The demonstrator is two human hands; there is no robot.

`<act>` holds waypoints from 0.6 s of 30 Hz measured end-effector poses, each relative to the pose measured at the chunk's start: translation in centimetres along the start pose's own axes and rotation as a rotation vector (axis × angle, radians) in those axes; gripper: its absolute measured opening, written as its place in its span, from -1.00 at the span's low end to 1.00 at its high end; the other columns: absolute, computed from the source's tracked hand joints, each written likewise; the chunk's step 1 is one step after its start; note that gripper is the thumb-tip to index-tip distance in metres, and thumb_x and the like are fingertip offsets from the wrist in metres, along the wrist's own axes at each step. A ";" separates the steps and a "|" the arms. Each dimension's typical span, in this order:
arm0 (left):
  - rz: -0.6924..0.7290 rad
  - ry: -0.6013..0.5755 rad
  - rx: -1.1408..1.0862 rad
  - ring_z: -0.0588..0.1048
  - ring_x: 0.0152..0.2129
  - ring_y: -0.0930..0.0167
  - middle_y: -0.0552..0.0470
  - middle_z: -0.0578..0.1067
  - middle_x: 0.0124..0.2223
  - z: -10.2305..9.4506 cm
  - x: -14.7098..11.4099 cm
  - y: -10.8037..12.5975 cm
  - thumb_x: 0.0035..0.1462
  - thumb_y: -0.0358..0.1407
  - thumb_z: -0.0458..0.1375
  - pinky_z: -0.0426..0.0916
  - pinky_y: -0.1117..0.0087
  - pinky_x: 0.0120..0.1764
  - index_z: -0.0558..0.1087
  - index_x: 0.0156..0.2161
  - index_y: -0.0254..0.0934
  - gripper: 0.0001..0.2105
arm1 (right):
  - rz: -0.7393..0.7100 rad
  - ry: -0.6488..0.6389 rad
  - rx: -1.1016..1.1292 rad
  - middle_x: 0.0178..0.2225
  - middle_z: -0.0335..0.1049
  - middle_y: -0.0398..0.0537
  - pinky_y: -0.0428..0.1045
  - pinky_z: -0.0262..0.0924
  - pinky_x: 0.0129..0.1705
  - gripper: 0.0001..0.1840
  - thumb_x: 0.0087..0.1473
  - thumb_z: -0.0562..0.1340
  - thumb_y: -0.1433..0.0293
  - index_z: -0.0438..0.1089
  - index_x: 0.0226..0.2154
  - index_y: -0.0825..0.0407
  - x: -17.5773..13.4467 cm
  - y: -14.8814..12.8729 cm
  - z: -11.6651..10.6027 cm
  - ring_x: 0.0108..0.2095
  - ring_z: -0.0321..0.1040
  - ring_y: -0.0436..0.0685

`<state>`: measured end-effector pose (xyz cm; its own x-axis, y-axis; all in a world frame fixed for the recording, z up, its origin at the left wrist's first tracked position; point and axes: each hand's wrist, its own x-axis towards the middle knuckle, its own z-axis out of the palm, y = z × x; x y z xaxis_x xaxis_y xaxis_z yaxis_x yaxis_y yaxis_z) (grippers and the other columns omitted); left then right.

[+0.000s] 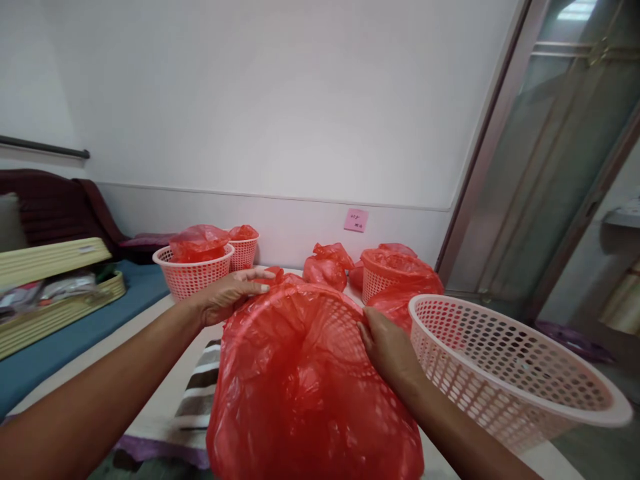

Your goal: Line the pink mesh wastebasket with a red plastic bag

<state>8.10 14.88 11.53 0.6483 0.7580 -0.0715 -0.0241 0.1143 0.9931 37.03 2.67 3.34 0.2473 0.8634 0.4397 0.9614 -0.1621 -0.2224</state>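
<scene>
Gripping red bag | left hand flat | right hand pinching

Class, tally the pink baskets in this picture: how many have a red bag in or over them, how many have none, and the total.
Baskets with a red bag: 4
Baskets with no bag: 1
Total: 5 baskets

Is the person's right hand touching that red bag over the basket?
Touching. The head view shows the right hand pressed flat against the red bag at the basket's rim, no gap between them.
</scene>
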 end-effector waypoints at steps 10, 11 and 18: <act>0.109 -0.008 0.137 0.52 -0.33 0.42 -0.01 0.56 -0.24 2.2 -0.6 1.5 0.06 -0.13 0.24 0.40 0.44 -0.28 0.49 -0.10 -0.21 -0.68 | -0.010 -0.007 -0.001 -0.27 0.41 0.03 -0.01 0.08 -0.27 -0.91 0.23 0.00 0.41 0.18 -0.30 0.02 -0.2 -0.4 -0.3 -0.23 0.41 0.20; 0.105 -0.007 0.175 0.52 -0.34 0.41 -0.02 0.56 -0.25 2.5 -0.7 1.6 0.05 -0.12 0.24 0.39 0.44 -0.30 0.49 -0.09 -0.22 -0.67 | -0.008 -0.011 0.001 -0.27 0.41 0.03 -0.02 0.08 -0.27 -0.91 0.22 0.01 0.41 0.18 -0.30 0.02 -0.1 -0.5 -0.3 -0.23 0.41 0.20; 0.126 0.107 0.257 0.44 -0.61 0.51 0.07 0.53 -0.46 5.6 -0.8 2.0 -0.14 -0.46 0.24 0.29 0.50 -0.50 0.49 -0.14 -0.30 -0.65 | -0.040 0.002 0.010 -0.28 0.41 0.02 -0.03 0.09 -0.26 -0.93 0.22 0.02 0.41 0.18 -0.30 0.02 -0.4 -1.0 -0.3 -0.23 0.40 0.19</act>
<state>11.85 10.91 14.08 0.5684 0.8208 0.0575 0.1028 -0.1402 0.9848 36.04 2.37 3.69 0.2091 0.8683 0.4498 0.9692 -0.1229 -0.2133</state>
